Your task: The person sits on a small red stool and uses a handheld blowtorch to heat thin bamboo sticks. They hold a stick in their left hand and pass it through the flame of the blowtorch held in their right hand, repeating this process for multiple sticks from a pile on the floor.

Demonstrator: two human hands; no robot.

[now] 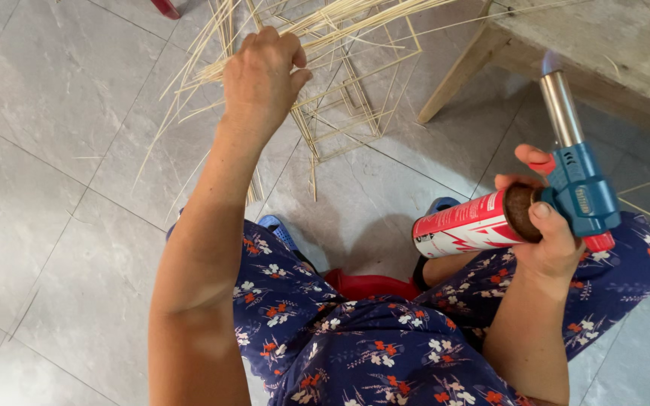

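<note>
My left hand [261,79] is raised over the floor and closed around a bundle of thin pale bamboo strips [317,30] that fan out to the upper right and down to the left. My right hand [543,233] grips a gas torch: a red canister [464,224] lying sideways with a blue torch head [584,192] and a steel nozzle [560,105] pointing up. A small bluish flame [551,60] burns at the nozzle tip. The index finger rests on the red trigger.
A square bamboo-strip frame [347,98] lies on the grey tiled floor [54,188] under the bundle. A wooden bench [603,37] with a slanted leg stands at upper right. My knees in blue floral cloth fill the bottom; blue sandals and a red stool edge [370,286] show between them.
</note>
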